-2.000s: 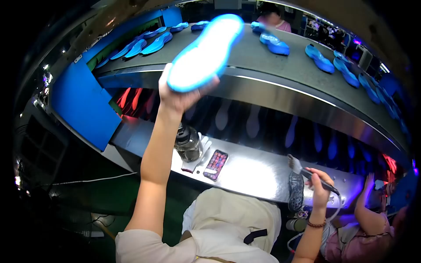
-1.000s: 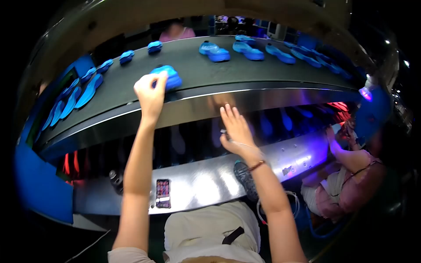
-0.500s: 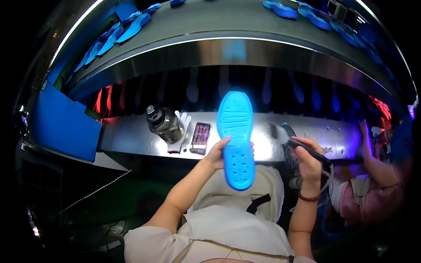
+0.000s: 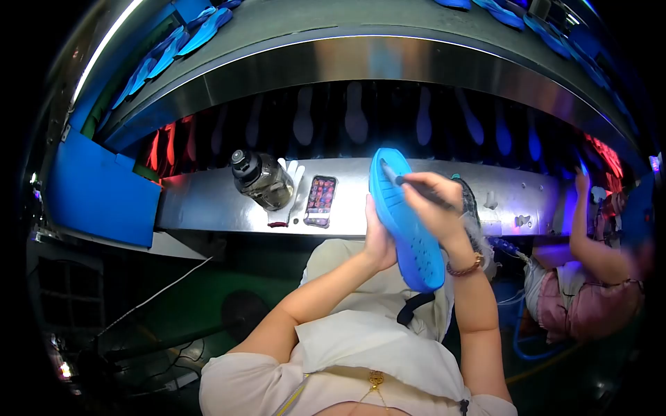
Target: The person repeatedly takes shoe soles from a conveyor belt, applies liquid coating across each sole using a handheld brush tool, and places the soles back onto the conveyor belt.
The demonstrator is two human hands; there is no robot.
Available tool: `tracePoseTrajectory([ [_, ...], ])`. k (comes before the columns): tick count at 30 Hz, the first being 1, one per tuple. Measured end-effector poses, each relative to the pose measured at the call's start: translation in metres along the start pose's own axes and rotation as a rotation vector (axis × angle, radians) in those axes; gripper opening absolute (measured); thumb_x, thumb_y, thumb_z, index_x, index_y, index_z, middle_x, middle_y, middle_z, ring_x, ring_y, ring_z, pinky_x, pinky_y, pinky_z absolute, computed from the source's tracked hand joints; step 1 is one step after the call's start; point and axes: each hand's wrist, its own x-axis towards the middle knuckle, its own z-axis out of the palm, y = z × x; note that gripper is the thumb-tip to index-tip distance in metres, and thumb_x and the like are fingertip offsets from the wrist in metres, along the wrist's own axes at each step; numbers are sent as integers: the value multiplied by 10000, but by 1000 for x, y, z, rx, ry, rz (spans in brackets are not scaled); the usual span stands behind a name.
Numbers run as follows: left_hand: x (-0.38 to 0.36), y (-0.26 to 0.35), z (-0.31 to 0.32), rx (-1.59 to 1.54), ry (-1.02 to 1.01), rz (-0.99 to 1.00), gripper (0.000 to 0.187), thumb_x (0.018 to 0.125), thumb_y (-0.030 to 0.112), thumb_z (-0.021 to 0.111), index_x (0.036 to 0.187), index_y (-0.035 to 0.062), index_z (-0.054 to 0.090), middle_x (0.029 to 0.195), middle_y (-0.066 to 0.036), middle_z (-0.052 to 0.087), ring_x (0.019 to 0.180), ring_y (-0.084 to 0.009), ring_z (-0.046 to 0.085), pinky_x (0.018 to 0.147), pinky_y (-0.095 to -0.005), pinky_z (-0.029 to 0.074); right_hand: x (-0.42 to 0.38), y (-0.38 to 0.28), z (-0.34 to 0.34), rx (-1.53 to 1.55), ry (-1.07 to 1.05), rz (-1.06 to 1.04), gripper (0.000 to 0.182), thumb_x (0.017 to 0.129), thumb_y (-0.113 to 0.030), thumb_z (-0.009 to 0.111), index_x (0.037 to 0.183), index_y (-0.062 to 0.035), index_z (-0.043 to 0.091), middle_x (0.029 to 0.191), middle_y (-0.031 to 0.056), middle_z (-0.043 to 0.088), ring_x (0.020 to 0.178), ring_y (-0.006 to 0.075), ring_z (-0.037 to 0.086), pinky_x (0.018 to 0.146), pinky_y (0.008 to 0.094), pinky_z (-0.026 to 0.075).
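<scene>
"Blue shoe sole (image 4: 409, 236), long and moulded, grooved near its upper end and dotted with small holes near its lower end. Where is it?"

"Just right of the frame's centre, slanting from upper left to lower right, raised off the shiny metal bench (image 4: 208, 201)."

"And the hands?"

"The left hand (image 4: 378, 243) grips the sole's left edge from below. The right hand (image 4: 440, 215) is closed around a slim, dark-handled brush (image 4: 394, 176), its pale tip at the grooved end. It looks like the brushing step, though blur hides whether the tip touches."

"What would another stroke call for?"

"In my judgement, a firm left grip, the grooved face turned up, and light, even pressure from the brush."

"What lies around them?"

"Left of centre, a dark, see-through bottle (image 4: 269, 186) beside a white glove (image 4: 294, 172), then a phone (image 4: 320, 201) with a lit screen. A dark patterned shoe (image 4: 468, 197) is partly hidden behind the right hand. More blue soles (image 4: 205, 31) rest at upper left, and a person in pink (image 4: 590, 308) sits at far right."
</scene>
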Motion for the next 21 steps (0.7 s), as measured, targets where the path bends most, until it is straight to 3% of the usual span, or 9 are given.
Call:
tracePoseTrajectory([
  [1, 2, 3, -1, 4, 4, 1, 829, 801, 711, 117, 1259, 73, 380, 1123, -143, 515, 1025, -274, 511, 915, -419, 395, -2, 0, 9, -142, 42, -199, 172, 705, -93, 645, 856, -10, 650, 732, 136, 642, 620, 225, 624, 596, 278, 483],
  [7, 2, 57, -28, 214, -169, 66, 923, 754, 756, 61, 1214, 39, 417, 1044, -194, 543, 958, -313, 547, 874, -447, 426, -49, -34, -25, -95, -511, 41, 191, 666, -28, 664, 854, 1, 652, 808, 139, 657, 739, 203, 648, 664, 260, 490],
  [9, -8, 57, -23, 182, -182, 11, 923, 753, 758, 60, 1216, 44, 417, 1053, -180, 541, 948, -297, 551, 848, -439, 443, -48, -40, -43, 48, -678, 143, 203, 692, -73, 655, 886, -14, 655, 751, 116, 653, 622, 146, 621, 598, 230, 477],
  [11, -13, 51, -12, 148, -212, -62, 922, 752, 760, 58, 1218, 50, 417, 1061, -166, 539, 939, -281, 555, 821, -431, 461, -40, -33, -47, 232, -451, 62, 171, 738, -32, 637, 903, 12, 654, 751, 73, 657, 610, 81, 576, 566, 211, 458],
  [13, -17, 35, -2, 95, -208, -157, 941, 740, 772, 54, 1246, 54, 390, 1065, -171, 538, 951, -292, 554, 824, -434, 463, -21, -44, -52, 335, -136, 271, 166, 753, -7, 621, 915, 18, 650, 763, 57, 648, 636, 80, 567, 588, 199, 456],
  [15, -17, 25, 3, 74, -367, -244, 941, 748, 765, 74, 1277, 48, 376, 1125, -210, 515, 1012, -347, 525, 899, -465, 409, -11, -39, -41, 256, -18, 187, 167, 765, -1, 608, 926, 19, 646, 776, 45, 640, 663, 76, 560, 606, 187, 450],
  [17, -24, 27, 27, 4, -157, -192, 902, 763, 752, 98, 1280, 73, 389, 1185, -169, 494, 1067, -303, 502, 930, -441, 392, -21, -48, -38, 189, -233, 83, 167, 757, -8, 618, 916, 32, 643, 840, 95, 654, 737, 111, 595, 666, 220, 469],
  [19, -26, 33, 25, 183, -179, -75, 887, 763, 753, 113, 1304, 96, 361, 1226, -136, 474, 1109, -267, 475, 950, -424, 379, -28, -53, -43, 325, -423, -13, 188, 741, -10, 630, 923, 34, 643, 873, 129, 655, 788, 145, 617, 710, 251, 482],
  [21, -23, 36, 18, 17, -109, -208, 886, 761, 756, 118, 1307, 98, 349, 1194, -143, 494, 1072, -282, 503, 931, -431, 396, -29, -53, -53, 610, -347, 168, 194, 738, 12, 614, 927, 48, 635, 890, 157, 648, 823, 176, 626, 767, 274, 494],
])
